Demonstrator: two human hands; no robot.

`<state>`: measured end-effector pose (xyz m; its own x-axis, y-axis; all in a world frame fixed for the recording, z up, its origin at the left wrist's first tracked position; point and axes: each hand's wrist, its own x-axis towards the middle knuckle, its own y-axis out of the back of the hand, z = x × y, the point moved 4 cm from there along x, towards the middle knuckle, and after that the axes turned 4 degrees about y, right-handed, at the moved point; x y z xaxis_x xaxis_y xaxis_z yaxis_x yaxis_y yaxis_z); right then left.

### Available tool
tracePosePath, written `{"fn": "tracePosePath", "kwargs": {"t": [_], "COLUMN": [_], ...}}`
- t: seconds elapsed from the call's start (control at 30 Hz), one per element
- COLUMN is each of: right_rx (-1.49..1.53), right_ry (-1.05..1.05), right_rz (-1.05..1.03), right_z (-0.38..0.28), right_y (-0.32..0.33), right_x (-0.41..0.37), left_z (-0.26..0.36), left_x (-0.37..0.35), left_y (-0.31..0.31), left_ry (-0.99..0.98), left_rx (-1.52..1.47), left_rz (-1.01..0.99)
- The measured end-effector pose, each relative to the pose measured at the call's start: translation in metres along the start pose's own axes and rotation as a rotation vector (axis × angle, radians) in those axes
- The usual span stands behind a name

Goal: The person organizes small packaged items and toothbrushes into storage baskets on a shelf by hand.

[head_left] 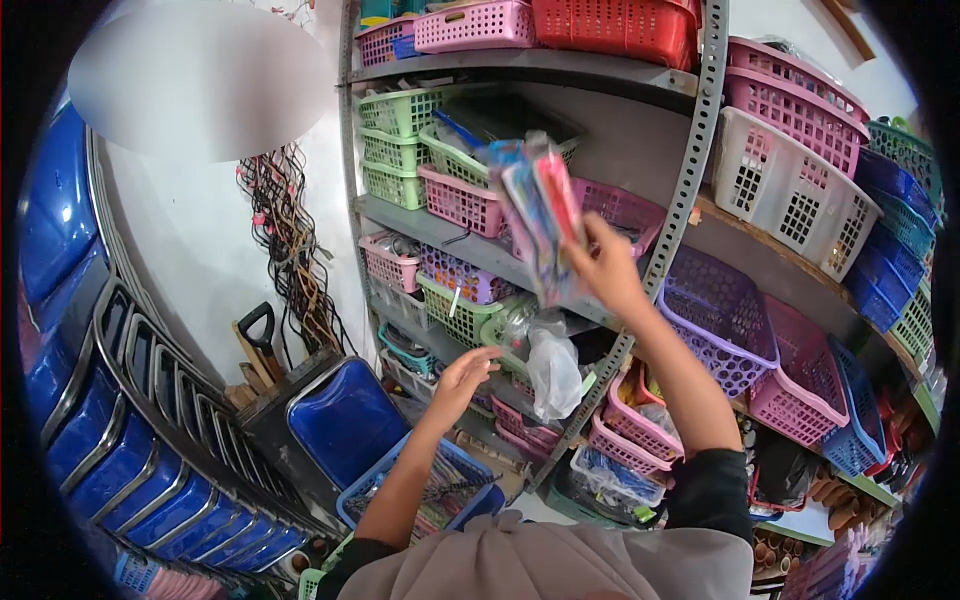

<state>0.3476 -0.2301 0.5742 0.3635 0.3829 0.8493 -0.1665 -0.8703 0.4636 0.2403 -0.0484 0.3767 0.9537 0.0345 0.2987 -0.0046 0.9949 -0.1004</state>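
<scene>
My right hand (606, 265) is closed on the edge of a clear plastic packet (535, 215), raised in front of the middle shelf. Red, white and blue long pieces show through the packet, smeared by motion. Lower and to the left, my left hand (465, 380) is empty, with its fingers stretched out. A white plastic bag (555, 368) hangs from the lower shelf to the right of that hand. Beneath my left forearm stands a blue basket (350, 503) filled with thin coloured items. Behind the packet, a pink basket (462, 200) sits on the shelf.
Metal shelving with a perforated upright (690, 150) holds many plastic baskets. A red basket (615, 30) is on top, and a purple basket (715, 320) stands to the right. Stacked blue chairs (110, 430) line the left side. Dark cords (285, 240) hang on the wall.
</scene>
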Motion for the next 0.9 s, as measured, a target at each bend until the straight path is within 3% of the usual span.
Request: {"fn": "tracePosePath", "kwargs": {"t": [0.13, 0.2, 0.23, 0.3, 0.47, 0.53, 0.6, 0.67, 0.73, 0.83, 0.9], "right_rx": [-0.344, -0.403, -0.462, -0.476, -0.468, -0.489, -0.508, -0.574, -0.64, -0.768, -0.805], "right_ry": [0.068, 0.044, 0.018, -0.049, -0.21, -0.227, -0.219, -0.139, -0.138, -0.314, -0.419], "right_rz": [0.127, 0.114, 0.096, 0.081, 0.101, 0.135, 0.096, -0.011, -0.054, -0.327, -0.364], "right_z": [0.028, 0.055, 0.067, 0.089, 0.117, 0.124, 0.134, 0.144, 0.155, 0.178, 0.193], "right_y": [0.017, 0.015, 0.014, 0.012, 0.018, 0.018, 0.014, 0.004, -0.001, -0.011, -0.013], "right_x": [0.059, 0.076, 0.082, 0.091, 0.111, 0.117, 0.122, 0.124, 0.126, 0.13, 0.135], "left_z": [-0.002, -0.003, 0.002, 0.017, 0.038, 0.046, 0.051, 0.058, 0.053, 0.047, 0.044], "left_x": [0.031, 0.052, 0.063, 0.083, 0.139, 0.159, 0.181, 0.198, 0.218, 0.24, 0.244], "left_y": [-0.009, -0.019, -0.025, -0.039, -0.056, -0.059, -0.063, -0.068, -0.071, -0.071, -0.073], "left_ry": [-0.088, -0.037, -0.176, -0.367, -0.485, -0.515, -0.506, -0.644, -0.595, -0.614, -0.616], "left_rx": [0.11, 0.111, 0.288, 0.52, 0.617, 0.665, 0.687, 0.877, 0.963, 1.124, 1.114], "left_rz": [-0.072, -0.061, -0.06, -0.076, -0.069, 0.032, 0.015, 0.152, 0.165, 0.227, 0.25]}}
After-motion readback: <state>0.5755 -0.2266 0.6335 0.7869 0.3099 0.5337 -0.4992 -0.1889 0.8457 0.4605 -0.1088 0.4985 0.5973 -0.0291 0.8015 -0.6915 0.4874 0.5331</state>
